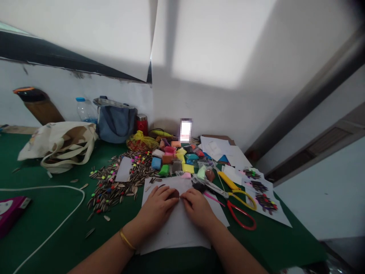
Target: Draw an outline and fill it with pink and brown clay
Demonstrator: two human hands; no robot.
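Observation:
Both of my hands rest over white paper on the green table. My left hand has its fingers curled over a dark brown lump, apparently modelling clay, mostly hidden beneath them. Just right of it, my right hand is closed in a pinch, its fingertips near the lump's edge; what they hold, if anything, is too small to make out. A few striped sunflower seeds lie at the paper's upper left. By my right hand are a black packet and a thin pink tool.
Left lies a heap of sunflower seeds with coloured beads. Behind are colourful clay packets and a lit phone. Scissors with red and yellow handles and a yellow cutter lie right, near seed-decorated sheets. A white cable curves left.

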